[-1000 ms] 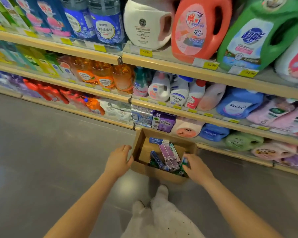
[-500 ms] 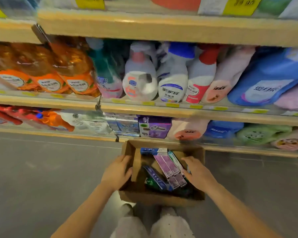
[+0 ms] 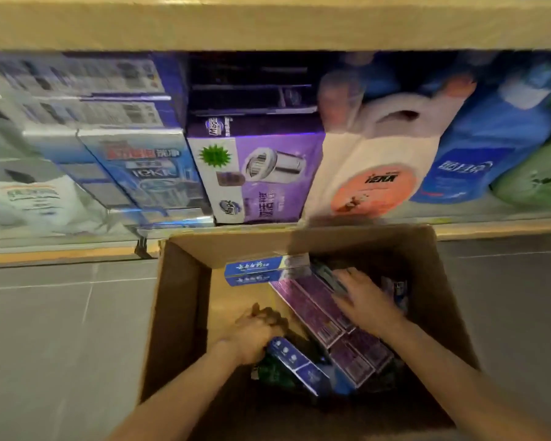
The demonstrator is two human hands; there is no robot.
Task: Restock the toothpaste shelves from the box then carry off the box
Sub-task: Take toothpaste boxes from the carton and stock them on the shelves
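The grey tiled floor (image 3: pixel 61 329) in front of me carries the open cardboard box (image 3: pixel 178 300), pushed up against the bottom shelf (image 3: pixel 77 249). On that shelf sit blue cartons (image 3: pixel 147 167), a purple carton (image 3: pixel 261 176), a white jug (image 3: pixel 372 167) and a blue pouch (image 3: pixel 471 160).

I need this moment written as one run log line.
stage: picking | left hand: in cardboard box, grip unclear | right hand: flat on purple toothpaste cartons
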